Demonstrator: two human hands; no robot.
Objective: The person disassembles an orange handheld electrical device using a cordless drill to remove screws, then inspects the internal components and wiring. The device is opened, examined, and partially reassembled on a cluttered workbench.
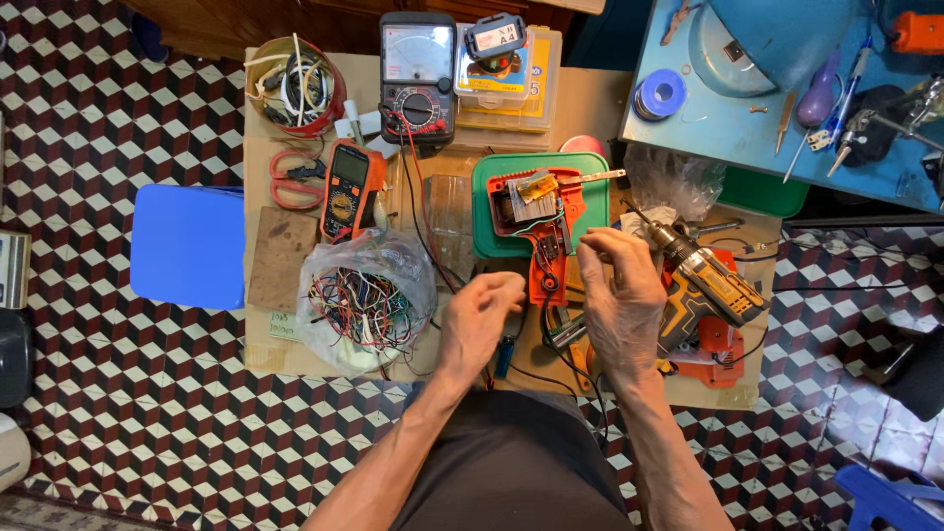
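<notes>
Head view: opened orange drill casing (544,241) lies on a green lid (489,236), centre of the mat, insides up for access.
Left hand (479,320): loosely curled near the casing's handle; contents cannot be told.
Right hand (618,295): fingers half open, empty-looking, just right.
Right: cordless drill (703,280).
Left: bag of wires (366,300), orange multimeter (346,192).

Repair workshop: multimeters (417,74), opened drill (539,221), loose wires (362,305).

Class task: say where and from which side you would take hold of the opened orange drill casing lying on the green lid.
Grip the orange drill casing by its narrow handle, probably from the near end: it points toward the person, while motor parts and wires fill the wide top on the green lid.
</notes>
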